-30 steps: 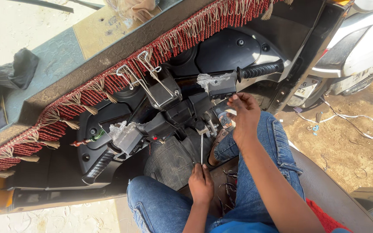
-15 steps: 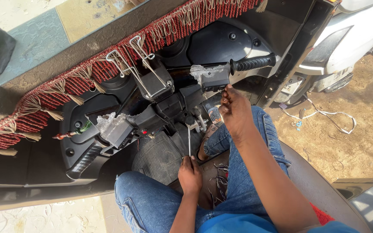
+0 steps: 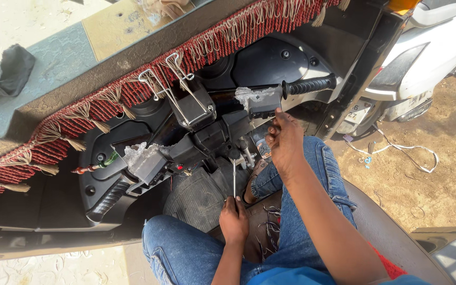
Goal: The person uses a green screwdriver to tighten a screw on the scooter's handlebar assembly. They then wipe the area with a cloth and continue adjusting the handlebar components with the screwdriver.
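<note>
A thin, straight metal-shafted screwdriver [image 3: 234, 177] stands nearly upright in front of the black handlebar assembly [image 3: 212, 134] of a three-wheeler cab, its tip up against the underside of the assembly's middle block and its handle hidden in the fist below. The left hand [image 3: 234, 220] is closed tight around that handle, directly below the assembly, over a black ribbed rubber floor mat [image 3: 196, 198]. The right hand [image 3: 286, 140] sits just right of the assembly's middle, fingers curled and pressed against the black switch housing [image 3: 264, 108]; whether it actually grips anything cannot be told. Beyond that housing, a black ribbed rubber handgrip [image 3: 310, 85] sticks out to the right. A matching grip [image 3: 109, 198] lies at the assembly's lower left end. Above the assembly runs a red and tan tasselled fringe [image 3: 133, 89]. Loose thin wires [image 3: 267, 232] lie on the brown seat below it, between the blue-jeaned knees.
</note>
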